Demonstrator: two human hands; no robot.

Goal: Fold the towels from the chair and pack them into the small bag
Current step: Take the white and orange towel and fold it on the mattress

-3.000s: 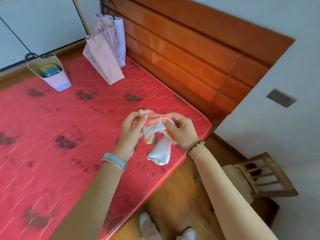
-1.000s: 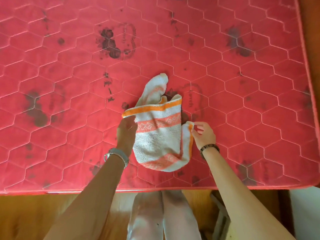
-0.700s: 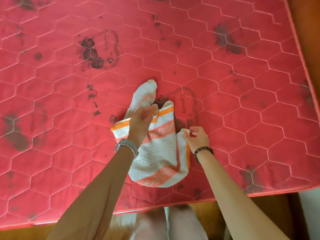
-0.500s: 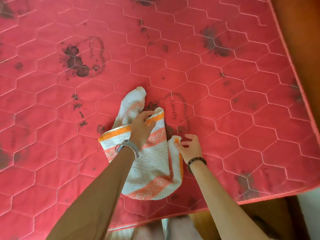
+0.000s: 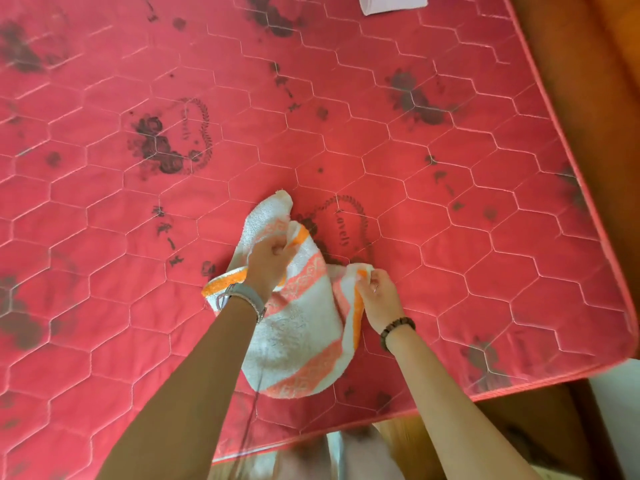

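Note:
A white towel [image 5: 298,337] with orange stripes lies rumpled on the red quilted mattress [image 5: 450,220], near its front edge. My left hand [image 5: 268,261] grips the towel's upper edge by an orange stripe. My right hand [image 5: 377,294] pinches the towel's right corner just above the mattress. One end of the towel sticks out beyond my left hand, toward the back. The bottom of a pink bag [image 5: 393,3] shows at the top edge of the view.
The mattress has dark printed patterns and a raised seam along its front and right edges. A brown wooden bed frame [image 5: 581,81] runs along the right side. The wooden floor and my feet show below the front edge.
The towel went from held in the air to lying on the mattress. My left hand moved from its left edge up to the top edge and gripped it. My right hand keeps the right corner.

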